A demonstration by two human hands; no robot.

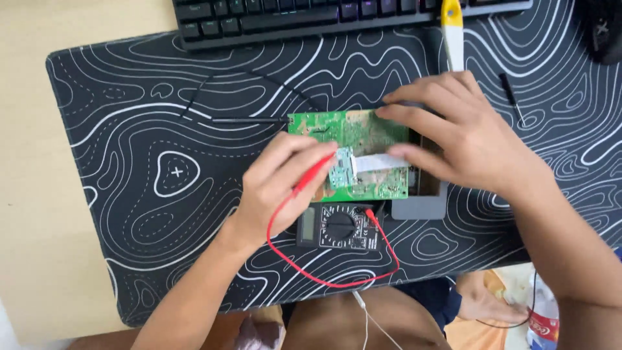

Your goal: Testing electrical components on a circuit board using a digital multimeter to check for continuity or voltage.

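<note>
I log: left hand (275, 188) pinching red probe (311, 176), tip on circuit board (353, 152) for contact; right hand (453, 139) fingers spread, pressing board steady; meter (340, 227) just beside for reading.

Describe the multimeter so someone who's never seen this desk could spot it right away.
Start at the black desk mat with white wavy lines and find the green circuit board at its middle. Just below the board, toward the person, lies the multimeter: a small black box with a round dial. A red wire loops from it to the probe in the left hand, unlike anything nearby.
</note>
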